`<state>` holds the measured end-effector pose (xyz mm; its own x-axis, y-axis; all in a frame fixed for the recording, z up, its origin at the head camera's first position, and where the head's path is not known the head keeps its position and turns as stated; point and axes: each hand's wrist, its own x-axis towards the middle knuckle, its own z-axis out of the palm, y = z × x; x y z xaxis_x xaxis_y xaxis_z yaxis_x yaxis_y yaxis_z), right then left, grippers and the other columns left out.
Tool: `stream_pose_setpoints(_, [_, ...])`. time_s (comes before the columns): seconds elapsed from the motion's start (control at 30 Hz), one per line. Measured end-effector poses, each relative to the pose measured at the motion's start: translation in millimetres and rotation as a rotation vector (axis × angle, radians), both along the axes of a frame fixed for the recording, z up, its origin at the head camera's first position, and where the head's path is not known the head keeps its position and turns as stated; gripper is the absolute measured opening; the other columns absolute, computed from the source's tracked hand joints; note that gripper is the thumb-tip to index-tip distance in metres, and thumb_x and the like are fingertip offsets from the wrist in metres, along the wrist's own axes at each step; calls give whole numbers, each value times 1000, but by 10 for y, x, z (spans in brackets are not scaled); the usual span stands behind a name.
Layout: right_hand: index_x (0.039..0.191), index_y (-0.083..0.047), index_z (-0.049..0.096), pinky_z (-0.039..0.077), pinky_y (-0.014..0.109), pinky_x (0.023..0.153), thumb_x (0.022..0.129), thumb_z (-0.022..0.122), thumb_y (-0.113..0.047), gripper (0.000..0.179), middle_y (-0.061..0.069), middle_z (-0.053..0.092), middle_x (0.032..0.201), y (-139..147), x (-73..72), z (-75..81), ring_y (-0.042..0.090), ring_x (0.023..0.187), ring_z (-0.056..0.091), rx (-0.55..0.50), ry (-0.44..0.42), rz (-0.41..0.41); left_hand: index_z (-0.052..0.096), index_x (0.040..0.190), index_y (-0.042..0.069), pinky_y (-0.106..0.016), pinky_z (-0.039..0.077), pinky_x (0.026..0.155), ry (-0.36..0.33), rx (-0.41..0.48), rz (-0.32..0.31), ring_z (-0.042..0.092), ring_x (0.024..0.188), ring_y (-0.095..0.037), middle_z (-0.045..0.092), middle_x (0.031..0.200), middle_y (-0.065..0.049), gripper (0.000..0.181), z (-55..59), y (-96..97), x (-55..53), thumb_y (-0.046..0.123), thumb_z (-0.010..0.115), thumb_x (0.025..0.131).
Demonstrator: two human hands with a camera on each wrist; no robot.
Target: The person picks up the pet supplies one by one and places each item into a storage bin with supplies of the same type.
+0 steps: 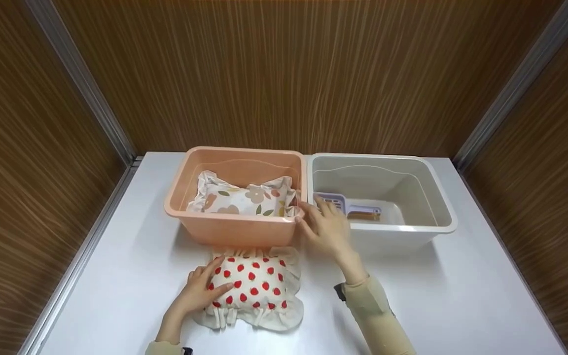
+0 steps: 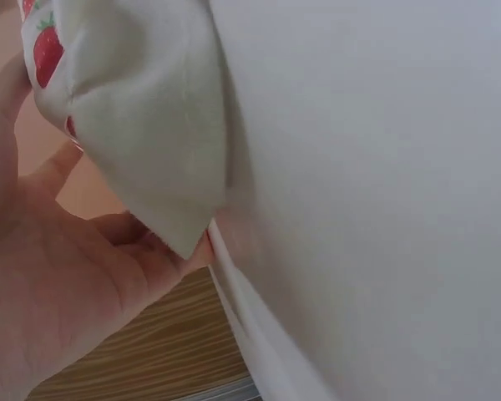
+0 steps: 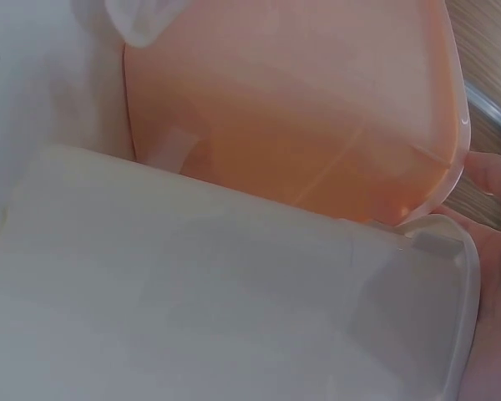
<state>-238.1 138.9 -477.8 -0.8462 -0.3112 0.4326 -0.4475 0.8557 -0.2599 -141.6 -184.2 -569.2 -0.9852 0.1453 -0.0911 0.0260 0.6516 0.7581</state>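
A small white pillow with red strawberries and a ruffled edge [image 1: 250, 283] lies on the table before the peach bin [image 1: 237, 231]. On its left side rests my left hand [image 1: 199, 292], thumb and forefinger spread across the fabric. The left wrist view shows my other fingers beside the ruffle [image 2: 167, 159]. My right hand [image 1: 331, 228] reaches over where the peach bin meets the white bin [image 1: 397, 229], its fingers touching their rims. Inside the peach bin is a ruffled floral pillow [image 1: 244, 197]. The white bin holds a lilac slotted litter scoop [image 1: 363, 209], its head partly hidden by my fingers.
Both bins stand side by side at the back of a white table [image 1: 116, 296]. Wood-grain panels [image 1: 284, 74] rise behind and on both sides, with metal strips [image 1: 84, 84] at the corners.
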Motion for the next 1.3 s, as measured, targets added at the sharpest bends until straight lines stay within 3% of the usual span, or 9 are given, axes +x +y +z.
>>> stream_pose_setpoints(0.13, [135, -20, 59, 42, 60, 101, 97, 51, -46, 46, 20, 51, 142, -2, 5, -1, 43, 124, 51, 4, -7, -3, 43, 148, 17, -65, 41, 95, -36, 109, -73, 48, 113, -35, 50, 120, -17, 69, -7, -57, -25, 37, 71, 89])
stream_pose_setpoints(0.27, [135, -20, 58, 40, 61, 102, 98, 51, -46, 46, 20, 50, 143, -4, 11, 2, 43, 125, 50, 2, -23, -2, 44, 147, 11, -68, 30, 105, -101, 268, -143, 42, 123, -42, 45, 127, -22, 62, -17, -126, -41, 25, 69, 92])
stream_pose_setpoints(0.37, [136, -21, 58, 39, 62, 102, 98, 51, -46, 47, 20, 49, 143, -2, 16, 0, 44, 126, 49, 0, -32, -1, 48, 144, 8, -58, 35, 101, -144, 345, -158, 39, 121, -36, 42, 132, -22, 56, -29, -160, -47, 16, 68, 92])
stream_pose_setpoints(0.53, [136, -20, 58, 40, 63, 101, 97, 51, -47, 47, 20, 49, 143, 6, 14, -9, 44, 125, 49, -1, -26, 2, 56, 136, 2, -58, 35, 104, -141, 401, -175, 39, 123, -37, 48, 130, -20, 47, -47, -177, -68, 9, 67, 91])
stream_pose_setpoints(0.77, [136, -20, 58, 40, 65, 100, 97, 51, -46, 47, 19, 48, 145, 3, 18, 5, 48, 125, 48, -16, -24, 8, 61, 127, 0, -64, 29, 105, -117, 404, -166, 40, 122, -38, 54, 126, -19, 43, -51, -176, -121, 7, 71, 86])
stream_pose_setpoints(0.87, [136, -21, 57, 38, 65, 101, 98, 50, -47, 47, 19, 46, 146, -2, 23, 16, 48, 127, 47, -11, -46, 5, 60, 127, -2, -71, 19, 108, -127, 439, -166, 31, 133, -47, 50, 135, -25, 43, -54, -173, -129, 6, 70, 86])
stream_pose_setpoints(0.97, [136, -20, 57, 38, 64, 102, 98, 50, -47, 47, 20, 46, 146, -5, 20, 23, 48, 126, 48, 0, -50, 2, 59, 127, -5, -70, 12, 111, -137, 496, -161, 19, 141, -51, 43, 143, -29, 42, -60, -166, -135, 4, 70, 87])
stream_pose_setpoints(1.07, [136, -20, 57, 40, 63, 101, 98, 50, -47, 47, 20, 47, 145, -5, 16, 19, 47, 125, 49, 12, -44, 1, 59, 125, -7, -67, 14, 113, -139, 538, -151, 15, 143, -50, 42, 143, -30, 41, -67, -152, -141, 3, 70, 87])
stream_pose_setpoints(1.3, [136, -20, 57, 41, 61, 101, 98, 49, -47, 47, 21, 49, 143, -3, 18, 8, 45, 123, 51, 21, -26, 1, 65, 119, -6, -62, 19, 114, -135, 527, -63, 26, 139, -48, 54, 132, -24, 36, -61, -137, -136, 4, 72, 85])
